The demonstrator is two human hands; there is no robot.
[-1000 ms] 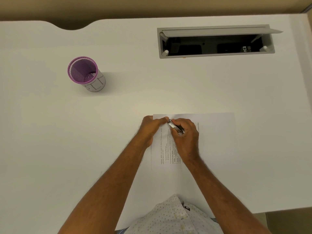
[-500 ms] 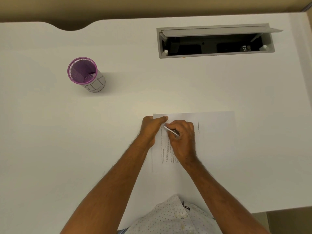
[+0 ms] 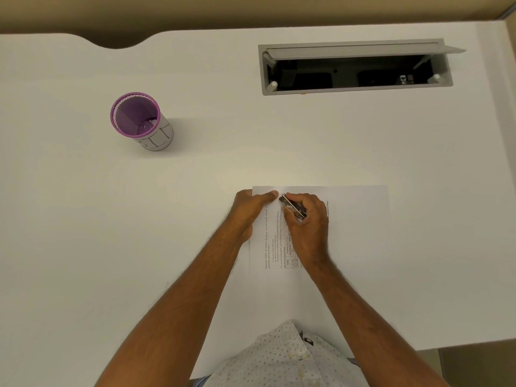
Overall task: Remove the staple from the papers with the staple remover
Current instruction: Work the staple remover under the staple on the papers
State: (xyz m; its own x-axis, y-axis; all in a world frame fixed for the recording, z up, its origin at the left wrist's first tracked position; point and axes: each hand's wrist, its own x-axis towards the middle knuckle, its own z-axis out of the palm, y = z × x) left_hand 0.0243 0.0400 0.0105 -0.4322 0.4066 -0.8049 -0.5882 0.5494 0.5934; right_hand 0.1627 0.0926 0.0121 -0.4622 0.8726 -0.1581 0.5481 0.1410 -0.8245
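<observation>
Prying is in hand: papers (image 3: 357,219) lie flat on the worktop (image 3: 83,247), left hand (image 3: 251,210) pressing their top-left corner, right hand (image 3: 307,222) grasping the remover (image 3: 291,208) there; next, probably, a squeeze and lift.

white desk (image 3: 83,247), open grey cable hatch (image 3: 354,89) far side, beige wall (image 3: 251,12) behind.

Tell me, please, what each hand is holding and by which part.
The right hand grips the staple remover round its rear half. The left hand holds nothing; it presses the papers' far left corner flat.
</observation>
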